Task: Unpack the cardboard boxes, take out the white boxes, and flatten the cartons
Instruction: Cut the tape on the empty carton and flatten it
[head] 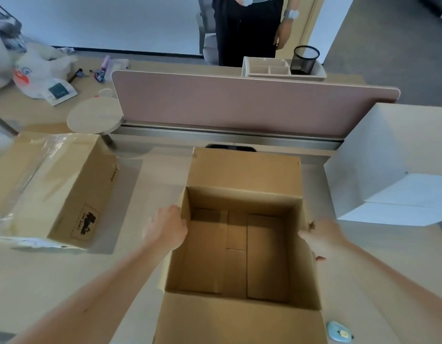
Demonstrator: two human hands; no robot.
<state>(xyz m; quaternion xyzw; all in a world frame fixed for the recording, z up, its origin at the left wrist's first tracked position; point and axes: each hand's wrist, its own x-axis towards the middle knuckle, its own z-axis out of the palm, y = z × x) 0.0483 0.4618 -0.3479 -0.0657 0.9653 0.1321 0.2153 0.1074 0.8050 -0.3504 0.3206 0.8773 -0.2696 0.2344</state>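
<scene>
An open cardboard carton (242, 254) stands in front of me on the desk, its flaps spread and its inside empty. My left hand (166, 228) grips the carton's left wall at the rim, fingers over the edge. My right hand (320, 238) is at the carton's right wall near the rim; its fingertips are hidden and blurred. A large white box (393, 165) sits on the desk to the right of the carton. A second cardboard carton (53, 187), closed and taped, with clear plastic over it, lies to the left.
A pink divider panel (239, 105) runs across the back of the desk. Behind it are a white organiser tray (264, 68), a black mesh cup (304, 59) and a standing person (247, 28). A round wooden stool (94, 117) and bags (41, 73) are at left. A small blue cutter (339, 331) lies at front right.
</scene>
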